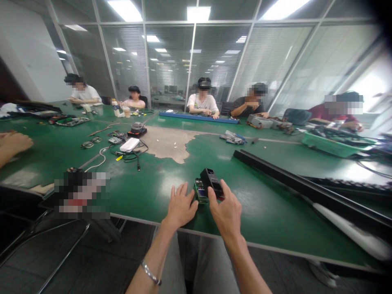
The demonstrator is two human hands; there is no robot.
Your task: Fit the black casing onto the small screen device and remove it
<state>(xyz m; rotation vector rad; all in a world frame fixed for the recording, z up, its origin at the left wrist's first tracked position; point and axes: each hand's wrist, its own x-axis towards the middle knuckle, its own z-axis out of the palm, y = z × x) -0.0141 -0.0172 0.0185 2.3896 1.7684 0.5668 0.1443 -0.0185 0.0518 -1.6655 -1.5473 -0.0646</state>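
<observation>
Black plastic, long and boxy with rectangular openings in its upper face, a housing [210,179] is held near its lower end between the thumb and fingers of the right hand [228,210]. It is tilted beside and partly over a green circuit board with a blue component [201,195], which is set on the green-topped table [147,192] near the front edge. Whether the two parts are joined cannot be told. The left hand [180,207] is open, fingers spread, its thumb close to the board's near corner; contact there cannot be made out.

The step in hand is judged to be a handling of housing and board together. For any shift of the housing, a light, steady pinch would be called for, with the board braced from the left so that its exposed components are not scraped.
</observation>
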